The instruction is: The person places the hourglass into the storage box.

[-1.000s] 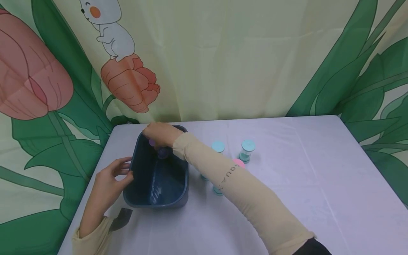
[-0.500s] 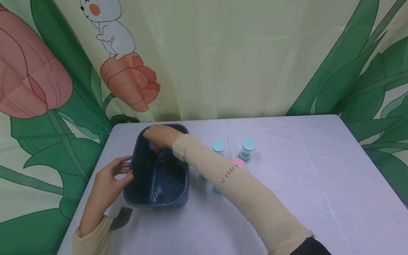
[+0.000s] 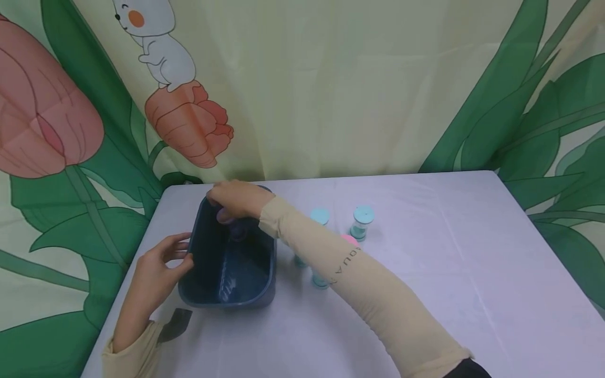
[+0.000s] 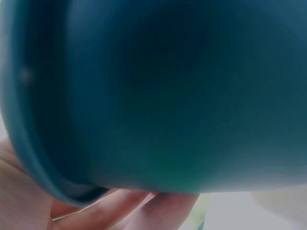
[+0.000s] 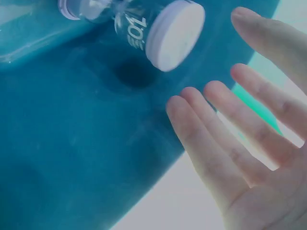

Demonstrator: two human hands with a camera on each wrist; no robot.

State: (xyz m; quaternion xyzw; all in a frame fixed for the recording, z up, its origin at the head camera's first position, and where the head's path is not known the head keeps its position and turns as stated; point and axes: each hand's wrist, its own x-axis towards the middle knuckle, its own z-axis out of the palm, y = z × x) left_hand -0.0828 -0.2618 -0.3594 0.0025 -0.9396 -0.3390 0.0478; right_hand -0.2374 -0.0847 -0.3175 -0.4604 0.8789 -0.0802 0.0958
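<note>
A dark blue plastic bin (image 3: 246, 283) stands on the left of the table. Inside it, near the far end, lies a clear sand timer (image 5: 134, 21) with pale purple caps and white print. My right hand (image 3: 241, 198) reaches over the bin's far part. In the right wrist view, the right hand's fingers (image 5: 206, 148) are straight and spread, apart from the timer's nearer cap. My left hand (image 3: 160, 268) rests against the bin's left side, with relaxed fingers and thumb touching near the rim. Some of the left fingers (image 4: 163, 211) show below the bin wall (image 4: 168, 96).
Right of the bin stand several sand timers: a light blue one (image 3: 362, 223), another blue one (image 3: 320, 216) and a pink-capped one (image 3: 350, 240). The right sleeve (image 3: 350, 273) partly covers this group. A printed curtain (image 3: 331, 94) hangs behind the white-covered table (image 3: 425, 236).
The head view has shifted slightly. My right hand sits a little higher over the bin, and more of the purple cap shows below it. The left hand stays at the bin.
</note>
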